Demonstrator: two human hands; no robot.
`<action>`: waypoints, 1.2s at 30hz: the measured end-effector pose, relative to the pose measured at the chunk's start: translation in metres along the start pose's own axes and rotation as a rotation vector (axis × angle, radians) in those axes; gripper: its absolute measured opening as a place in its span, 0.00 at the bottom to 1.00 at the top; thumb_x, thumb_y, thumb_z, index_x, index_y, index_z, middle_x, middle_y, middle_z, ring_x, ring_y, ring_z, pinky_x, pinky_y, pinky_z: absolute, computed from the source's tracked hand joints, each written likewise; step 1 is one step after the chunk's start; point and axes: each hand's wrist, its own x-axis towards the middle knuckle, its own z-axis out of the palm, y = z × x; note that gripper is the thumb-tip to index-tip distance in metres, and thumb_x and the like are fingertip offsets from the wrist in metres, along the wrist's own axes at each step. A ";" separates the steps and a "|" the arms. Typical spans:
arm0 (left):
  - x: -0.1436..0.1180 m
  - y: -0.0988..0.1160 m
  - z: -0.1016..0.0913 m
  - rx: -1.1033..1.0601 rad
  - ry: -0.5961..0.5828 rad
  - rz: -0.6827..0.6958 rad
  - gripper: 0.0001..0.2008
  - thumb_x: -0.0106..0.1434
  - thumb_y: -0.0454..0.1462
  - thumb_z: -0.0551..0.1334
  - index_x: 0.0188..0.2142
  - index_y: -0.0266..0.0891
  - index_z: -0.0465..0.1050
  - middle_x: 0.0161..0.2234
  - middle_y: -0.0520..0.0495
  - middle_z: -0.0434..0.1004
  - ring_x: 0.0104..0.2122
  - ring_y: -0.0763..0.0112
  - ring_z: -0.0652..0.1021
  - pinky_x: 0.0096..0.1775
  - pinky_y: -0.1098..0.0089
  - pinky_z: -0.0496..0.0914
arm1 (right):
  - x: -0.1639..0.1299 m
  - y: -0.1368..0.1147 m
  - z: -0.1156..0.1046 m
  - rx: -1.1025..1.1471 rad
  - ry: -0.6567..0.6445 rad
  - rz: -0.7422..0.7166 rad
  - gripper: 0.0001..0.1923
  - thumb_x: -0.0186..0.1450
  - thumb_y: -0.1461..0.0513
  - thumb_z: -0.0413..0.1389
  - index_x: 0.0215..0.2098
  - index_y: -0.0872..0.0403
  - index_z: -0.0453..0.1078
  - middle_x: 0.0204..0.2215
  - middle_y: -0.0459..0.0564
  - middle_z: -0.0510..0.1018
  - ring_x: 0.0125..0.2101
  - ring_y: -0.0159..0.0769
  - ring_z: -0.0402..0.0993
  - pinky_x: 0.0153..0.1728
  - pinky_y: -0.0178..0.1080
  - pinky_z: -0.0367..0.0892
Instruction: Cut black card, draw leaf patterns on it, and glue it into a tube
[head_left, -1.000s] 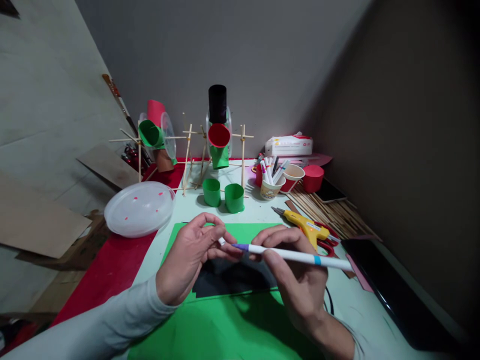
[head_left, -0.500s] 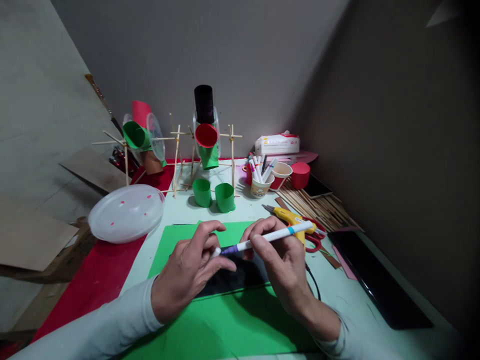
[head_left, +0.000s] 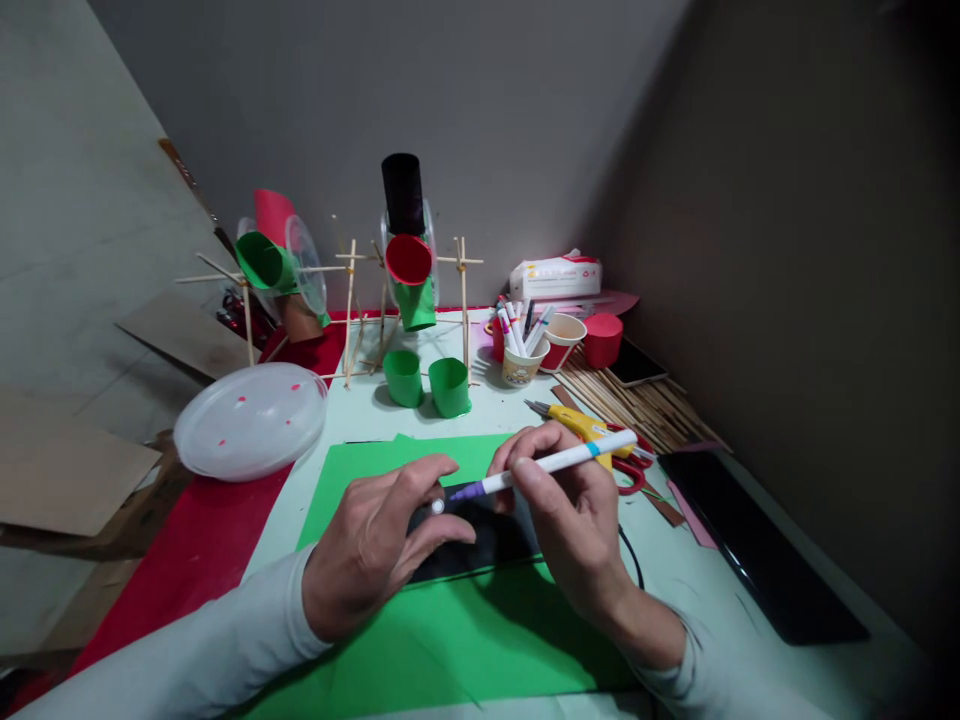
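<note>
Stick frames (head_left: 350, 325) at left and centre, propping clear discs (head_left: 309, 262) with paper tubes (head_left: 409, 260) up off the worktop (head_left: 495, 415), apparently for clearance underneath. Left hand (head_left: 367, 535) curled above the sheets, clamped on a small white cap (head_left: 437, 507), with thumb and forefinger spread apart, judged so as to leave the near end of the cap exposed; exact pinch hidden. Black sheet (head_left: 495, 552) laid over green sheet (head_left: 465, 640) beneath both hands, as material or as cover for the worktop; cannot tell which. Marker (head_left: 562, 459) held in the air above the black sheet, between the hands, sloping up to the right, with purple tip aimed at the cap, near but apart. Right hand (head_left: 574, 505) closed on the marker, pinching the barrel toward the tip end between thumb and fingers, presumably for fine aim. Glue gun (head_left: 577, 421) and scissors (head_left: 631, 480) just beyond, probably for easy reach. Containers, again left to right: translucent dish (head_left: 251, 420) with pink spots; cannot tell lid from bowl. Green cups (head_left: 403, 382), two, upright and open-topped, with bottoms out of view. Printed cup (head_left: 520, 373) full of spare markers (head_left: 514, 328). White-and-red cup (head_left: 561, 356) just beside, with contents not visible. Red cup (head_left: 602, 345) farther right, flat-topped; inside hidden.
</note>
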 end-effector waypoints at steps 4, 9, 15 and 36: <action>-0.007 0.004 -0.001 -0.128 -0.002 -0.131 0.19 0.64 0.38 0.66 0.53 0.42 0.66 0.34 0.46 0.83 0.29 0.70 0.84 0.35 0.75 0.77 | 0.004 0.006 -0.004 0.098 0.076 0.009 0.07 0.69 0.59 0.59 0.33 0.52 0.69 0.29 0.43 0.74 0.25 0.28 0.69 0.28 0.33 0.65; -0.009 0.013 -0.006 -0.248 0.001 -0.271 0.24 0.61 0.31 0.69 0.54 0.50 0.67 0.38 0.50 0.85 0.35 0.72 0.85 0.42 0.78 0.76 | 0.006 0.007 -0.004 0.101 0.090 0.022 0.07 0.69 0.60 0.59 0.33 0.51 0.70 0.29 0.43 0.74 0.25 0.29 0.69 0.27 0.32 0.65; 0.002 0.007 -0.005 -0.689 0.053 -0.669 0.14 0.61 0.32 0.69 0.44 0.48 0.72 0.38 0.55 0.83 0.31 0.73 0.83 0.34 0.77 0.76 | 0.006 0.006 -0.002 0.121 0.090 -0.002 0.06 0.69 0.60 0.59 0.34 0.51 0.70 0.30 0.43 0.74 0.26 0.28 0.70 0.28 0.31 0.66; 0.015 0.002 0.000 -1.396 -0.008 -1.187 0.15 0.56 0.41 0.74 0.30 0.37 0.70 0.19 0.57 0.66 0.17 0.83 0.61 0.17 0.82 0.58 | 0.001 -0.003 0.007 -0.035 0.050 -0.137 0.04 0.69 0.63 0.57 0.35 0.52 0.70 0.32 0.46 0.74 0.28 0.31 0.71 0.30 0.35 0.69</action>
